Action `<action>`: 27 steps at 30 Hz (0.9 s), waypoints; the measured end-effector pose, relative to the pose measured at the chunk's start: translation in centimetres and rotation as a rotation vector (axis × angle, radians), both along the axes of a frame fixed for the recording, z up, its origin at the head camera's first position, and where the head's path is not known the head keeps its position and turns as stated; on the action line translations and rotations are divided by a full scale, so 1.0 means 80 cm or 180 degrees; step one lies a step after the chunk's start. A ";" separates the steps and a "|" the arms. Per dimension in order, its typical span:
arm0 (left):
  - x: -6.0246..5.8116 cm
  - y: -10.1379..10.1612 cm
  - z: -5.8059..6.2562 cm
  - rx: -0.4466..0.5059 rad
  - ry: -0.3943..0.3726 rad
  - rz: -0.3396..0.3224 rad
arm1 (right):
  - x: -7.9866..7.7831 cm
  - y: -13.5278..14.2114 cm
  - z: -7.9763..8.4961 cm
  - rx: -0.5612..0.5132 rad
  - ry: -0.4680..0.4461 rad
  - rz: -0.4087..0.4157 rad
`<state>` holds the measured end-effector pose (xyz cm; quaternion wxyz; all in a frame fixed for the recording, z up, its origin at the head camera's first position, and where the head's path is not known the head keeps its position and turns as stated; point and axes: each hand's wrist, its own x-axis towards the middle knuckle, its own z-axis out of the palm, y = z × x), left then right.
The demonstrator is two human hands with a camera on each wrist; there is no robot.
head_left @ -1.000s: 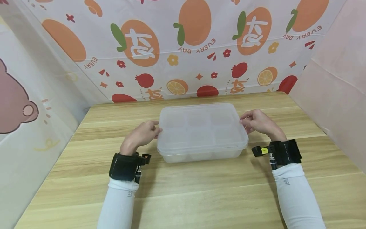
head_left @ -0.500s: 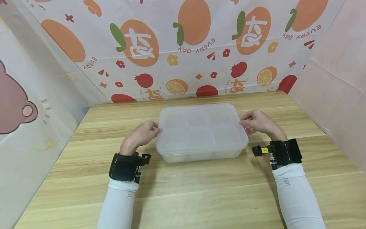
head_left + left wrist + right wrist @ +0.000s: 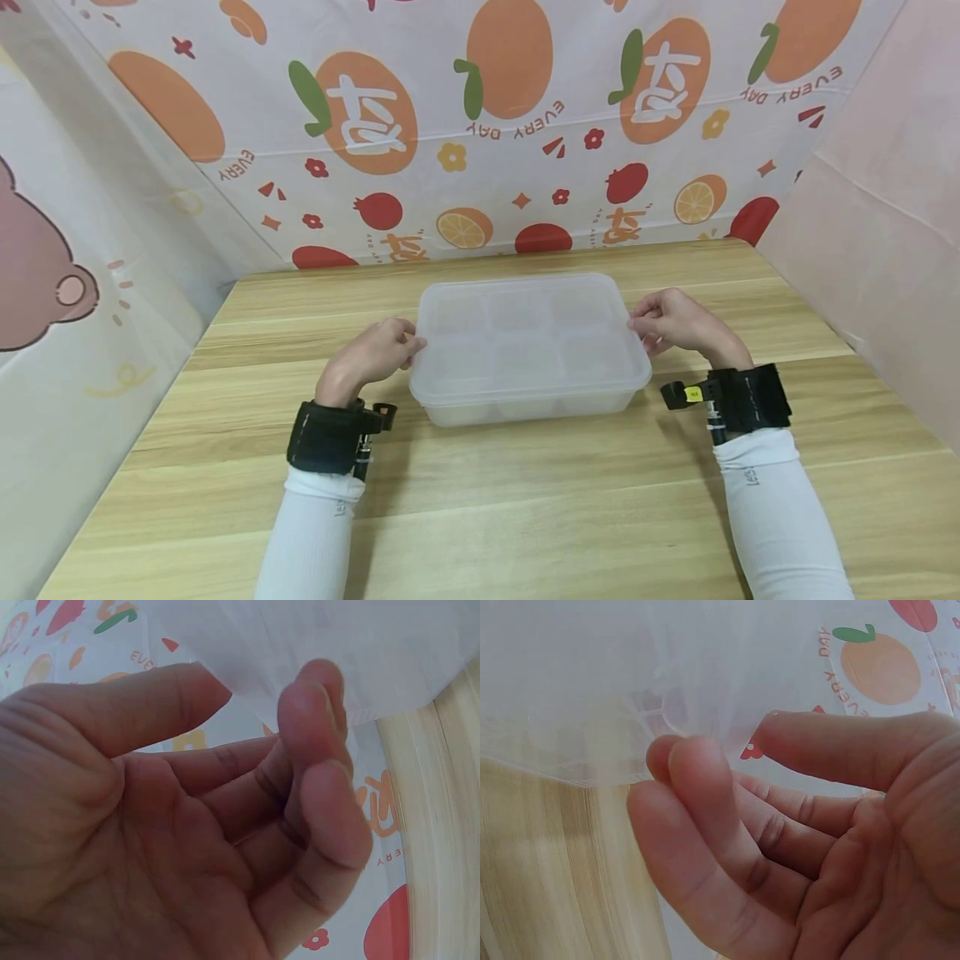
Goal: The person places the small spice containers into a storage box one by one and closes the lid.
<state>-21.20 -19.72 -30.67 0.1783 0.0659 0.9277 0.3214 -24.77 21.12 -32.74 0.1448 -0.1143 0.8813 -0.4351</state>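
Observation:
A translucent plastic box (image 3: 528,410) stands on the wooden table (image 3: 525,517) in the head view. Its frosted lid (image 3: 525,342) lies over the top, and several compartments show faintly through it. At the lid's left end, my left hand (image 3: 371,357) pinches the rim between thumb and curled fingers. My right hand (image 3: 681,321) pinches the opposite end in the same way. In the left wrist view, the thumb (image 3: 172,705) meets the edge of the clear plastic. The right wrist view has the fingertips (image 3: 697,772) below the plastic edge, partly seen through it.
A fruit-printed cloth (image 3: 517,167) hangs behind the table's far edge. Pale cloth walls (image 3: 885,225) stand to the left and right. Each wrist bears a black strap (image 3: 326,437) with a small camera.
In the head view the lid's far edge and both hands have sunk very slightly. Both hands keep their hold, and the box stays in place.

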 end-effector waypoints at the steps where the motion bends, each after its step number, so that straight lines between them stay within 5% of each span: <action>1: 0.000 0.000 0.000 0.0001 0.0008 -0.0007 | 0.000 0.000 0.000 -0.0002 -0.0005 0.0003; 12: 0.000 -0.002 -0.001 0.0037 0.0127 -0.0161 | 0.001 0.002 -0.002 -0.0112 0.0134 0.0202; 27: 0.000 -0.005 -0.003 0.0248 -0.0072 -0.0217 | 0.001 0.005 -0.002 -0.0040 0.0218 0.0439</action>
